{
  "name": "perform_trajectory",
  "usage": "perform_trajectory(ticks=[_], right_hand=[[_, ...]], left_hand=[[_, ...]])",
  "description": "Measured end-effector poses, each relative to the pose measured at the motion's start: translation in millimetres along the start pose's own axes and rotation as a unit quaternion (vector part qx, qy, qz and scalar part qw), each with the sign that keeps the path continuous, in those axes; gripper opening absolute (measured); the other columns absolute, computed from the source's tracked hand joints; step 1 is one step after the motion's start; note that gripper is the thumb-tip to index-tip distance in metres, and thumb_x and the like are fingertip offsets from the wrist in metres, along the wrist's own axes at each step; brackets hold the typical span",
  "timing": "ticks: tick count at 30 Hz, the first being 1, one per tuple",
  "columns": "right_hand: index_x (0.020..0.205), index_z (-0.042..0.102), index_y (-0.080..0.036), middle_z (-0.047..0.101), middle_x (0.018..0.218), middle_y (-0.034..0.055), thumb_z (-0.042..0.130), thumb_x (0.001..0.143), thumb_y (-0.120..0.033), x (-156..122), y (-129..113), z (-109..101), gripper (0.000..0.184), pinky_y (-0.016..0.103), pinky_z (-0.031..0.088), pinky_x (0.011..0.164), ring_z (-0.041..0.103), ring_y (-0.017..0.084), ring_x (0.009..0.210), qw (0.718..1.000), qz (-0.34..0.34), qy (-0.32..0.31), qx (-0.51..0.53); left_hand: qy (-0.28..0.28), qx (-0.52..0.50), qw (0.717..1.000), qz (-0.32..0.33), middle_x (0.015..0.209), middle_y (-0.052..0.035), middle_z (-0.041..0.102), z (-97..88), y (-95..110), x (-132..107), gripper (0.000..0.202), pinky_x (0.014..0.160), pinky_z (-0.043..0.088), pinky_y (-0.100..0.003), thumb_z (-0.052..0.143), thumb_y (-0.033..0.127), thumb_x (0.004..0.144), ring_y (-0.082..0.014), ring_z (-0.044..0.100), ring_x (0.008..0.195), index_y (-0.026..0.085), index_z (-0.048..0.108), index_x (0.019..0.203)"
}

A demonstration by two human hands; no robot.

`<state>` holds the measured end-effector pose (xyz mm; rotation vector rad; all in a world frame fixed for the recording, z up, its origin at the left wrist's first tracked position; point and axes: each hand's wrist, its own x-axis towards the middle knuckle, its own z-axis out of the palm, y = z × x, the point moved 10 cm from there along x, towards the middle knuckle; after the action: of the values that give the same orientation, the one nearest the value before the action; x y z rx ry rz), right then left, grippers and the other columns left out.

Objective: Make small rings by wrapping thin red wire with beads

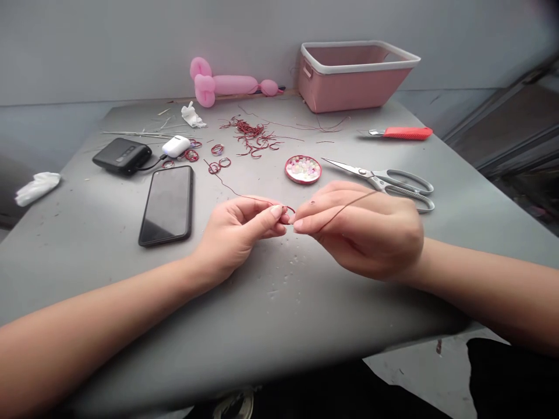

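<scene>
dark red wire (244,196), pink basket (356,81), black phone (167,203), grey table (279,314)

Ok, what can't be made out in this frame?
Head view.
- End of the wire: mostly covered by fingertips of the left hand and right hand pinching it.
- The beads in the round dish: too small to count.
- Inside of the pink bin: hidden by its front wall.
- The dark shape at bottom right: cut off by the edge.
</scene>
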<state>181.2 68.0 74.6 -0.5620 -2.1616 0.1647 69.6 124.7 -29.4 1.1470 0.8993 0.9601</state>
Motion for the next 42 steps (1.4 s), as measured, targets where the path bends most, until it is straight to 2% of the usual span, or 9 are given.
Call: perform_trajectory(ticks=[4, 10, 12, 15, 17, 21, 26, 33, 42], right_hand=[[0.075, 0.067, -0.025, 0.076, 0.079, 0.0026, 0.055, 0.086, -0.005, -3.1, -9.5, 3.6, 0.026, 0.028, 0.06, 0.069, 0.069, 0.014, 0.071, 0.996, -0.082, 0.014, -0.044], [0.091, 0.072, -0.03, 0.077, 0.093, -0.0021, 0.058, 0.088, -0.009, -1.3, 10.1, 8.7, 0.025, 0.029, 0.061, 0.075, 0.072, 0.014, 0.082, 0.997, -0.036, -0.042, 0.059], [0.098, 0.072, -0.026, 0.077, 0.092, -0.0005, 0.057, 0.089, -0.009, 1.6, 23.5, -1.2, 0.025, 0.028, 0.061, 0.077, 0.072, 0.013, 0.083, 0.992, 0.03, 0.003, 0.118], [0.095, 0.071, -0.02, 0.074, 0.09, 0.0025, 0.068, 0.084, -0.018, -4.0, 55.9, -3.0, 0.011, 0.028, 0.061, 0.074, 0.071, 0.014, 0.081, 0.958, 0.206, 0.052, 0.195], [0.088, 0.071, -0.019, 0.072, 0.087, 0.0031, 0.075, 0.079, -0.027, -11.0, 67.2, 13.8, 0.013, 0.03, 0.061, 0.07, 0.069, 0.016, 0.079, 0.926, 0.29, 0.001, 0.242], [0.079, 0.069, -0.019, 0.07, 0.078, 0.0021, 0.079, 0.074, -0.035, -21.6, 74.7, 33.8, 0.019, 0.031, 0.057, 0.064, 0.067, 0.016, 0.073, 0.888, 0.363, -0.073, 0.273], [0.076, 0.067, -0.021, 0.069, 0.075, 0.002, 0.079, 0.073, -0.036, -25.6, 77.8, 35.7, 0.02, 0.031, 0.055, 0.062, 0.066, 0.017, 0.071, 0.88, 0.387, -0.077, 0.264], [0.078, 0.067, -0.02, 0.07, 0.077, 0.0019, 0.076, 0.073, -0.029, -27.8, 81.3, 36.9, 0.014, 0.03, 0.057, 0.067, 0.067, 0.015, 0.072, 0.881, 0.395, -0.064, 0.253], [0.072, 0.064, -0.019, 0.065, 0.067, -0.0002, 0.068, 0.071, -0.018, -28.0, 74.9, 35.4, 0.005, 0.025, 0.05, 0.054, 0.059, 0.011, 0.06, 0.892, 0.398, -0.062, 0.205]], left_hand=[[-0.006, -0.035, 0.999, -0.008, 0.081, -0.0027, 0.074, 0.5, -3.1, 0.2, 0.017, 0.076, 0.06, -0.027, 0.077, 0.033, 0.078, -0.0124, 0.069, 0.074, 0.016, 0.074, 0.08], [0.024, -0.036, 0.999, 0.018, 0.084, -0.0003, 0.072, -6.7, 1.5, 2.6, 0.014, 0.08, 0.058, -0.025, 0.076, 0.032, 0.08, -0.0113, 0.068, 0.08, 0.018, 0.072, 0.082], [0.03, -0.019, 0.999, 0.037, 0.086, 0.0001, 0.072, -8.4, 6.0, 3.0, 0.015, 0.079, 0.059, -0.026, 0.074, 0.034, 0.081, -0.0123, 0.067, 0.084, 0.02, 0.071, 0.085], [0.018, 0.052, 0.994, 0.089, 0.088, -0.0004, 0.071, -5.0, 18.4, 0.9, 0.016, 0.074, 0.059, -0.026, 0.073, 0.036, 0.082, -0.0133, 0.066, 0.082, 0.021, 0.072, 0.087], [0.004, 0.118, 0.986, 0.12, 0.088, -0.001, 0.071, -0.4, 25.7, -2.0, 0.014, 0.07, 0.057, -0.025, 0.073, 0.035, 0.082, -0.0129, 0.066, 0.077, 0.021, 0.073, 0.084], [0.002, 0.199, 0.969, 0.148, 0.08, -0.0023, 0.073, 2.3, 31.7, -6.9, 0.016, 0.071, 0.053, -0.026, 0.071, 0.034, 0.084, -0.0146, 0.066, 0.075, 0.019, 0.073, 0.076], [0.003, 0.189, 0.973, 0.136, 0.079, -0.0018, 0.073, 0.7, 25.4, -6.4, 0.016, 0.071, 0.054, -0.026, 0.07, 0.034, 0.085, -0.0139, 0.066, 0.073, 0.019, 0.075, 0.085], [0.01, 0.042, 0.996, 0.074, 0.085, -0.0023, 0.073, -2.7, 12.6, -2.0, 0.023, 0.082, 0.058, -0.028, 0.063, 0.037, 0.09, -0.0137, 0.068, 0.081, 0.017, 0.073, 0.085], [-0.007, 0.145, 0.985, 0.092, 0.084, -0.0034, 0.074, 3.5, 19.4, -1.8, 0.018, 0.073, 0.054, -0.023, 0.075, 0.034, 0.081, -0.0136, 0.067, 0.077, 0.016, 0.071, 0.083]])
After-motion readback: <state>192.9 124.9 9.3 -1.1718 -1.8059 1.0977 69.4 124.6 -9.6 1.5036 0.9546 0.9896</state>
